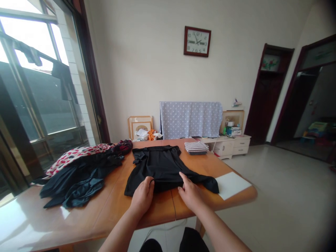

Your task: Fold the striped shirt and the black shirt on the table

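Observation:
A black garment (162, 166) lies spread flat on the wooden table (110, 210), its near edge toward me. My left hand (143, 196) rests at that near edge with the fingers curled onto the cloth. My right hand (190, 190) lies next to it on the same edge, fingers closed on the fabric with the forefinger stretched along it. One sleeve of the garment trails off to the right of my right hand.
A heap of dark clothes with a red-and-white spotted piece (78, 168) covers the table's left side. A folded striped garment (196, 147) sits at the far right edge, a white sheet (231, 184) at the near right corner. A low white cabinet (231, 145) stands behind.

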{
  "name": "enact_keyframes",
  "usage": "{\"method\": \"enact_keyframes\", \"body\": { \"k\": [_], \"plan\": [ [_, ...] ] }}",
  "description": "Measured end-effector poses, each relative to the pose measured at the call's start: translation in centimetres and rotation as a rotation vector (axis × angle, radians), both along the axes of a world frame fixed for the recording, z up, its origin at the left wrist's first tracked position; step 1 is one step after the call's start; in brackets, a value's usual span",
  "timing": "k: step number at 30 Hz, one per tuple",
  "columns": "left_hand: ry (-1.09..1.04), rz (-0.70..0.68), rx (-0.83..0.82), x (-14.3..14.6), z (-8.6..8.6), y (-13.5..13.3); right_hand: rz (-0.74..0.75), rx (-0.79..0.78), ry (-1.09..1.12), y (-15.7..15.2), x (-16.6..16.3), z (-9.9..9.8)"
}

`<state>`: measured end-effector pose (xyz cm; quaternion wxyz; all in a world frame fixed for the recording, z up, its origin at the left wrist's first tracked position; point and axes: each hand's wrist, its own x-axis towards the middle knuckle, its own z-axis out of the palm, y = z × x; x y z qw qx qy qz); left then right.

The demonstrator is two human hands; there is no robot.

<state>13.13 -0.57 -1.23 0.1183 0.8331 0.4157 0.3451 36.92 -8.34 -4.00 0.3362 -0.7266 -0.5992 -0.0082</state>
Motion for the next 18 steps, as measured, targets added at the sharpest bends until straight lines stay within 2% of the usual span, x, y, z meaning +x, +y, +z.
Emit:
{"method": "enact_keyframes", "body": {
  "k": [4,11,14,18],
  "plan": [
    [0.081,0.083,0.033,0.3,-0.1,-0.8,-0.012,0.006,-0.036,-0.2,-0.2,-0.1],
    [0.178,0.192,0.132,-0.1,0.2,-1.2,-0.097,0.206,-0.045,-1.3,-0.4,0.3],
    [0.102,0.323,0.167,-0.9,0.0,-0.9,-0.121,0.301,-0.132,-1.5,-0.7,0.4],
    [-0.121,0.465,0.158,-2.3,-0.9,-0.3,-0.057,0.351,-0.177,-1.1,-0.8,-0.1]
  ]
}}
